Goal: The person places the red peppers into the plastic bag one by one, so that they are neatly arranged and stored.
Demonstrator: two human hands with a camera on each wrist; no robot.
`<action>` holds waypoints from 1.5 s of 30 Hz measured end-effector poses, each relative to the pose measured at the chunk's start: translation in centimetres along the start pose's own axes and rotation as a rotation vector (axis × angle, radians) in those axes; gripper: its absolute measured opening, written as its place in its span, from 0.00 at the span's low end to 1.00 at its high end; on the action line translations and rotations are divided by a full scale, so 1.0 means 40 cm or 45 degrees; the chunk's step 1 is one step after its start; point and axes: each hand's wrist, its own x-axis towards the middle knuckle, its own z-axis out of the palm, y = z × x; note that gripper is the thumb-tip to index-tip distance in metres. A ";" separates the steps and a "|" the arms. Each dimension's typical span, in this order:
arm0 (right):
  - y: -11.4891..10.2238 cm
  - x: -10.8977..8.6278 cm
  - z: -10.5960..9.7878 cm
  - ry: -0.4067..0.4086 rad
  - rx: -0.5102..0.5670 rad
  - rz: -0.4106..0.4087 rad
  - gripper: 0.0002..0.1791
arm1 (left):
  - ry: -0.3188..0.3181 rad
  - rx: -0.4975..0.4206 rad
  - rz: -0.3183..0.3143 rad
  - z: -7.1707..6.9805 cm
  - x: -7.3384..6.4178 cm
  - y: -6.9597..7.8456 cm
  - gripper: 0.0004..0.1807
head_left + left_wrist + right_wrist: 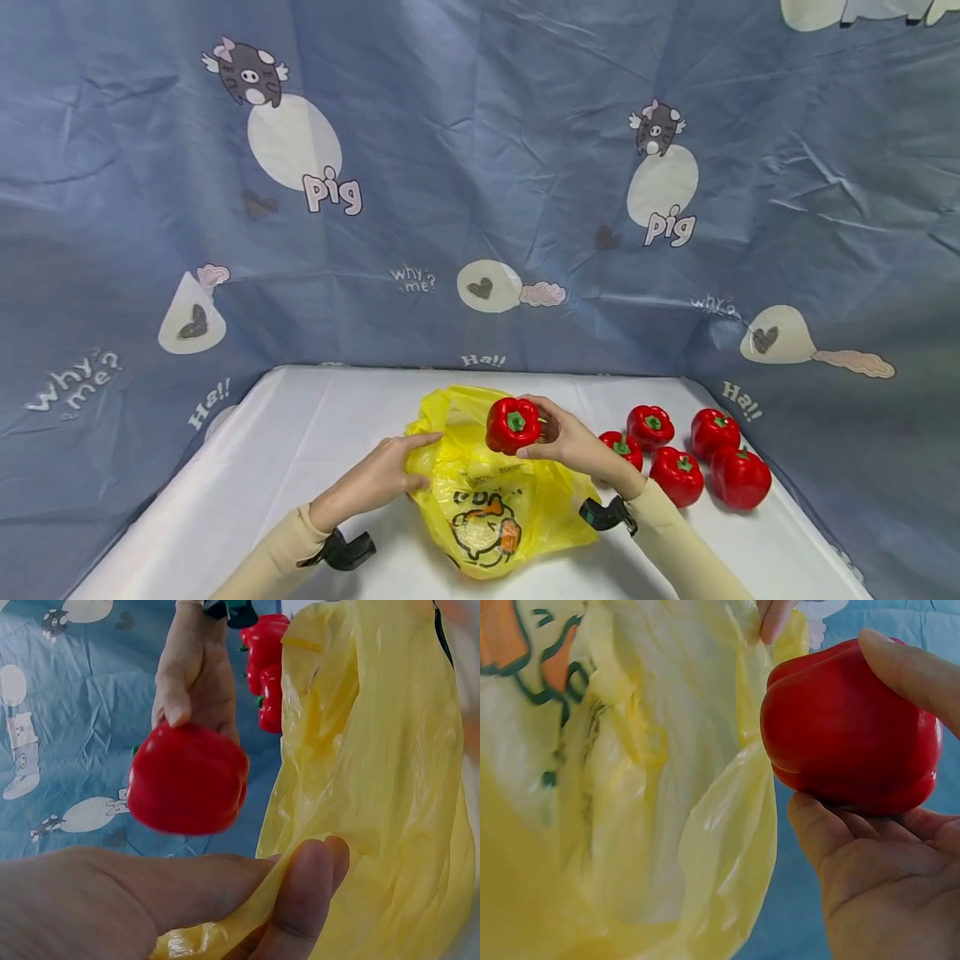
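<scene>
My right hand (pixel 564 440) grips a red bell pepper (pixel 513 426) by its sides, thumb across from the fingers, and holds it over the mouth of a yellow plastic bag (pixel 487 475). In the right wrist view the pepper (pixel 851 727) hangs beside the bag's loose edge. At the bag's left side, my left hand (pixel 382 475) pinches the rim between thumb and fingers, which the left wrist view shows close up. A cartoon print in black and orange marks the bag's front. What lies deep inside the bag is hidden.
Several more red peppers (pixel 677 477) stand on the white table (pixel 330 408) to the right, partly behind my right forearm. A blue curtain (pixel 420 208) printed with pigs hangs along the table's back and sides.
</scene>
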 end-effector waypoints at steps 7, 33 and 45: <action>0.014 0.058 0.023 -0.068 0.088 -0.012 0.43 | 0.007 0.011 -0.017 0.007 0.003 -0.003 0.35; 0.100 0.177 0.127 -0.188 -0.093 0.067 0.40 | 0.051 0.090 -0.016 -0.011 0.003 0.008 0.34; 0.119 0.209 0.180 -0.222 -0.053 0.041 0.39 | 0.019 0.089 -0.019 -0.014 -0.002 0.009 0.34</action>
